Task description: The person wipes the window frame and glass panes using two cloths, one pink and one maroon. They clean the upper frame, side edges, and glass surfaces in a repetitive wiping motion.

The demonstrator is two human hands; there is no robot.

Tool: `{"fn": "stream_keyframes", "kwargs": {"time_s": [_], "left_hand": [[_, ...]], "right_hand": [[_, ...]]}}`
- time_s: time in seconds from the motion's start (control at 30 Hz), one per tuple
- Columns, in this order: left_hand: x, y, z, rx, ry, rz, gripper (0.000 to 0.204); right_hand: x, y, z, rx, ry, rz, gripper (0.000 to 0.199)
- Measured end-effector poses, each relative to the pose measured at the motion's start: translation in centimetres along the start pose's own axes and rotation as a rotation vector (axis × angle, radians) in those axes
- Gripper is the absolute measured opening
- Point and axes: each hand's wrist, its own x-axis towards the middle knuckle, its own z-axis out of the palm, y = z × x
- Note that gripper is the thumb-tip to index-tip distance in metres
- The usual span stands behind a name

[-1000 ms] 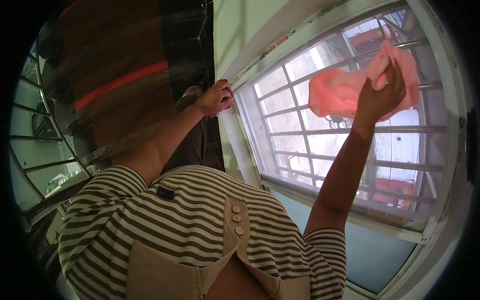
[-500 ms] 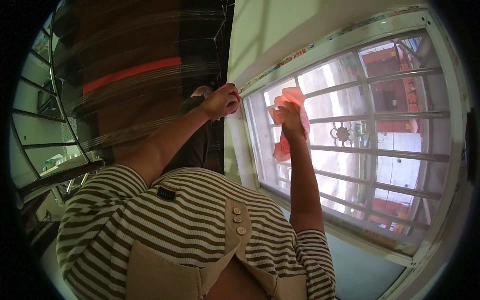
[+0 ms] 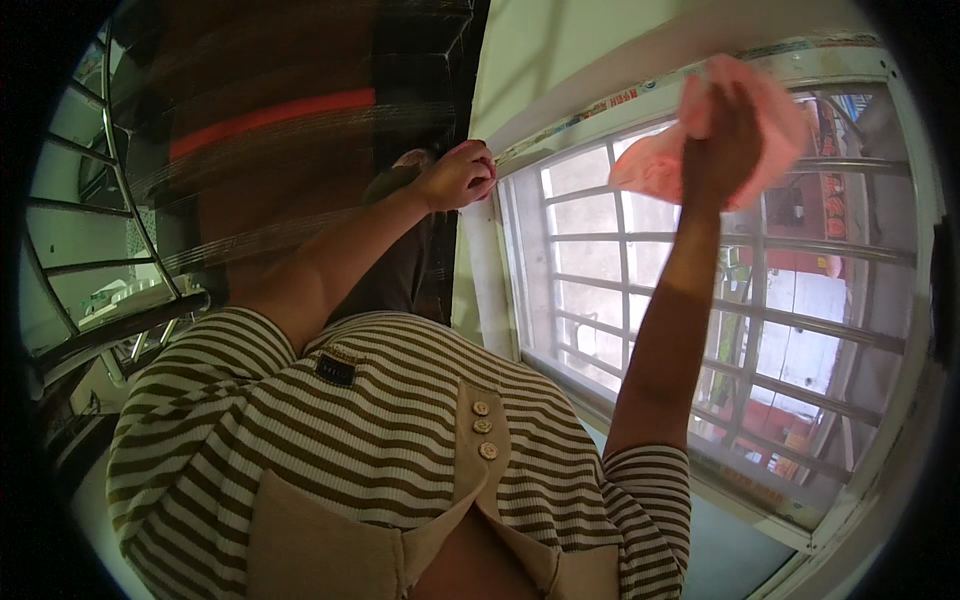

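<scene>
My right hand [image 3: 728, 150] is raised to the upper part of the window, its fingers closed on a thin pink cloth [image 3: 650, 165]. The cloth spreads out on both sides of the hand and is blurred by motion. It overlaps the upper window frame and the bars in this view; whether it touches them I cannot tell. By the sill's left end, my left hand [image 3: 452, 182] is closed around a crumpled dark-pink wad [image 3: 488, 165], perhaps cloth, mostly hidden by the fingers.
The window [image 3: 590, 255] has metal bars [image 3: 840, 250] across it and a pale frame [image 3: 870, 470]. Dark stairs [image 3: 270, 190] with a red strip [image 3: 290, 120] lie at the left. A curved metal railing [image 3: 125, 200] stands at the far left.
My right hand has moved up and to the right with the pink cloth, which now spreads wider. The left hand stays closed and sits slightly higher and further right in the picture.
</scene>
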Motion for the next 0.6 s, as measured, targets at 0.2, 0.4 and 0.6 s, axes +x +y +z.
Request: {"fn": "stream_keyframes", "kwargs": {"time_s": [0.2, 0.4, 0.6], "left_hand": [[0.0, 0.5, -0.3, -0.032, -0.023, -0.037, 0.011], [-0.2, 0.9, -0.2, -0.052, -0.03, -0.067, 0.011], [-0.1, 0.1, 0.9, -0.051, -0.082, -0.067, 0.016]], "right_hand": [[-12.2, -6.8, 9.0, 0.383, -0.282, 0.081, 0.023], [-22.9, -9.8, 7.2, 0.835, -0.663, 0.723, 0.029], [-15.0, -4.5, -3.5, 0.553, -0.274, 0.506, 0.023]]}}
